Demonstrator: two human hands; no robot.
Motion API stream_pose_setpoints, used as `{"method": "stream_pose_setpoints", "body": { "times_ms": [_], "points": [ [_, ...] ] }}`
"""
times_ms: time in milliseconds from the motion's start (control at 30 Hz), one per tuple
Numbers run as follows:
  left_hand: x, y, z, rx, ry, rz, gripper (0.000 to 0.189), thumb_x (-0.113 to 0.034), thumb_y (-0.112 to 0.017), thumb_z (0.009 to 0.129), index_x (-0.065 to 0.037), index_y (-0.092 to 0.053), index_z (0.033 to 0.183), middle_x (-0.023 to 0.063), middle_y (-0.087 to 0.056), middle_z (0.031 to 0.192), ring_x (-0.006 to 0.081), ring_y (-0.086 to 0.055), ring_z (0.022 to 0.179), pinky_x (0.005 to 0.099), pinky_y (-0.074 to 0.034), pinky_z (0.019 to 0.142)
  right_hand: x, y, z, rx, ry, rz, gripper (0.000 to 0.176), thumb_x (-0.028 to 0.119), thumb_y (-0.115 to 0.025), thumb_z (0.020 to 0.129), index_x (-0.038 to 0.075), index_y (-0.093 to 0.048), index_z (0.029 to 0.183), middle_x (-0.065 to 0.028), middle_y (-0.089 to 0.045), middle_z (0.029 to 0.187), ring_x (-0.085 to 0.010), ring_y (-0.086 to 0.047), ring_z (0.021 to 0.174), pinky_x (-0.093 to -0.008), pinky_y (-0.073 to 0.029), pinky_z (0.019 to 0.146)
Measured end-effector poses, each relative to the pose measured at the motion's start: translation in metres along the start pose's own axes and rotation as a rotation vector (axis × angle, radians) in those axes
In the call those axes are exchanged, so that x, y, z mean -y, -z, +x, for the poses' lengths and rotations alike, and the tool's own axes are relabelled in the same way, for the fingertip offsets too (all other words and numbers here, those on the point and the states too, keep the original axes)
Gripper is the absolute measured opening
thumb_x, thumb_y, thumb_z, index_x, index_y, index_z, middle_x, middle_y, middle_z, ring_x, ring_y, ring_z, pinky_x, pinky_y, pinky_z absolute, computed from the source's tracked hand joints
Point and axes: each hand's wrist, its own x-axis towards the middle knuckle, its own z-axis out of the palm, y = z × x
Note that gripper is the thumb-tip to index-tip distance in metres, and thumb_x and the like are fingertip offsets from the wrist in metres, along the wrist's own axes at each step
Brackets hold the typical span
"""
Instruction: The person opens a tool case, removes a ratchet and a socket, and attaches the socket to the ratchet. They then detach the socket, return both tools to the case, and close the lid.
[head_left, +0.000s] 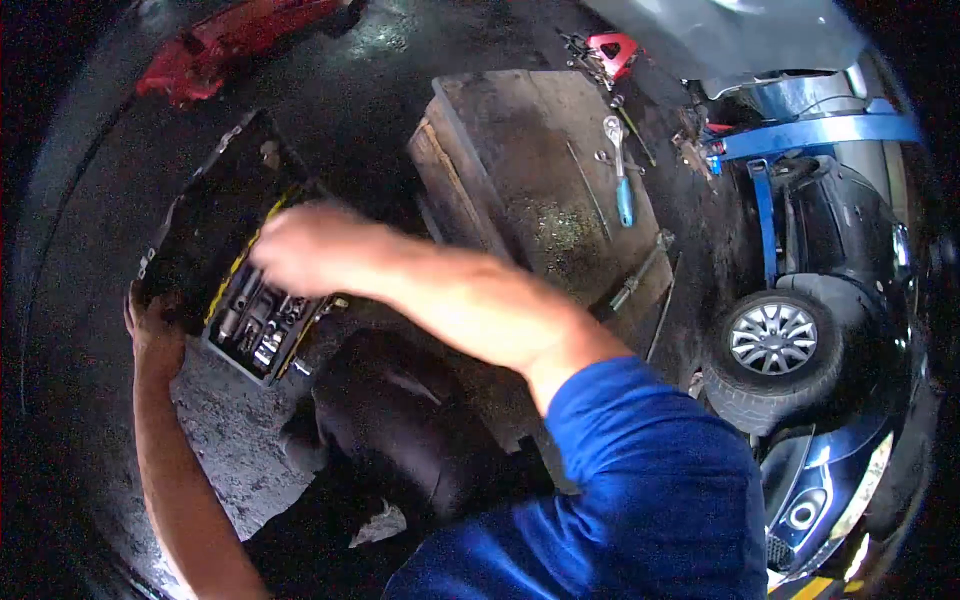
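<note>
An open toolbox lies on the dark floor at the left, its black lid [205, 215] raised and its yellow-edged lower part [229, 285] full of loose metal pieces. Several shiny sockets [267, 347] are among them. My left hand [157, 322] grips the lid's near corner, the fingers curled at its edge. Over the far half of the lower part is my right hand [300, 250], its fingers bent and smeared by motion. Whatever may be in those fingers cannot be made out, and the hand hides part of the box.
A worn wooden-topped stand [500, 120] bears a blue-handled ratchet [620, 175], another long tool [640, 272] and a thin rod [588, 190]. To the right are a loose wheel [772, 340], a blue lift arm [820, 136] and a dark car part. A red panel [225, 50] lies at the upper left.
</note>
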Motion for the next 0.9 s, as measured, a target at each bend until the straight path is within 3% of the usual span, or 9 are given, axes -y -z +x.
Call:
{"method": "stream_pose_setpoints", "body": {
  "times_ms": [100, 133, 233, 333, 533, 600, 667, 767, 900],
  "points": [
    [0.011, 0.005, 0.014, 0.102, 0.027, 0.018, 0.034, -0.013, -0.061, 0.076, -0.008, -0.062, 0.109, 0.0236, -0.032, 0.146, 0.0425, -0.025, 0.136, 0.0512, -0.020, 0.114, -0.075, 0.077, -0.085, -0.375, -0.265, -0.306, 0.024, 0.029, -0.062, 0.085, 0.006, -0.068, 0.090, -0.0135, -0.065, 0.089, -0.0311, -0.062, 0.084, -0.0428, -0.052, 0.077],
    [0.012, 0.007, 0.017, 0.152, 0.020, 0.110, 0.037, -0.013, -0.061, 0.075, -0.008, -0.061, 0.111, 0.0233, -0.033, 0.145, 0.0425, -0.025, 0.136, 0.0512, -0.021, 0.114, -0.123, 0.080, -0.123, -0.686, -0.402, -0.100, 0.030, 0.034, -0.064, 0.085, 0.005, -0.068, 0.092, -0.0142, -0.066, 0.094, -0.0311, -0.062, 0.092, -0.0420, -0.051, 0.082],
    [0.011, 0.009, 0.019, 0.138, 0.043, -0.063, 0.043, -0.015, -0.059, 0.074, -0.005, -0.059, 0.115, 0.0234, -0.034, 0.144, 0.0427, -0.027, 0.136, 0.0513, -0.022, 0.113, -0.190, 0.114, -0.228, -0.489, -1.191, -0.392, 0.057, 0.050, -0.066, 0.081, 0.005, -0.062, 0.115, -0.0206, -0.062, 0.116, -0.0350, -0.059, 0.108, -0.0415, -0.048, 0.092],
    [0.038, -0.005, 0.034, 0.219, 0.043, -0.143, 0.046, -0.017, -0.058, 0.075, -0.003, -0.057, 0.119, 0.0237, -0.036, 0.143, 0.0425, -0.030, 0.134, 0.0496, -0.025, 0.112, -0.234, 0.094, -0.311, -0.323, -1.513, -0.276, 0.062, 0.056, -0.063, 0.082, 0.004, -0.063, 0.116, -0.0206, -0.062, 0.118, -0.0371, -0.060, 0.109, -0.0445, -0.048, 0.092],
    [0.095, -0.032, 0.054, -0.297, -0.057, 0.202, 0.049, -0.021, -0.060, 0.078, -0.004, -0.054, 0.123, 0.0226, -0.046, 0.131, 0.0409, -0.043, 0.122, 0.0474, -0.037, 0.103, -0.255, 0.077, -0.337, -0.340, -1.526, -0.196, 0.069, 0.063, -0.054, 0.083, -0.002, -0.065, 0.105, -0.0257, -0.064, 0.107, -0.0391, -0.061, 0.105, -0.0452, -0.048, 0.090],
    [0.025, 0.018, 0.040, -0.294, 0.173, -0.113, 0.049, -0.021, -0.064, 0.078, -0.006, -0.054, 0.124, 0.0205, -0.050, 0.127, 0.0400, -0.049, 0.116, 0.0471, -0.040, 0.100, -0.269, 0.073, -0.344, -0.379, -1.448, -0.225, 0.070, 0.063, -0.052, 0.084, -0.003, -0.065, 0.105, -0.0270, -0.063, 0.110, -0.0393, -0.060, 0.106, -0.0451, -0.047, 0.091],
    [0.027, 0.029, 0.045, -0.293, 0.018, 0.117, 0.050, -0.021, -0.068, 0.078, -0.007, -0.054, 0.124, 0.0181, -0.051, 0.127, 0.0375, -0.052, 0.114, 0.0452, -0.043, 0.097, -0.272, 0.073, -0.343, -0.438, -1.405, -0.160, 0.070, 0.063, -0.051, 0.085, -0.002, -0.065, 0.107, -0.0267, -0.063, 0.111, -0.0384, -0.060, 0.107, -0.0444, -0.047, 0.091],
    [-0.007, 0.053, 0.047, -0.481, -0.017, -0.302, 0.042, -0.021, -0.069, 0.076, -0.004, -0.059, 0.114, 0.0177, -0.059, 0.112, 0.0347, -0.057, 0.106, 0.0426, -0.046, 0.092, -0.247, 0.078, -0.332, -0.604, -1.227, -0.032, 0.053, 0.053, -0.059, 0.086, 0.002, -0.069, 0.099, -0.0240, -0.066, 0.100, -0.0377, -0.063, 0.095, -0.0436, -0.047, 0.083],
    [-0.092, 0.091, 0.029, -0.434, -0.065, -0.423, 0.040, -0.015, -0.067, 0.075, -0.001, -0.060, 0.112, 0.0188, -0.062, 0.109, 0.0325, -0.060, 0.104, 0.0380, -0.048, 0.090, -0.199, 0.086, -0.293, -0.746, -0.970, 0.124, 0.036, 0.036, -0.065, 0.087, 0.001, -0.063, 0.079, -0.0078, -0.056, 0.064, -0.0141, -0.049, 0.063, -0.0361, -0.042, 0.061]
  ]
}}
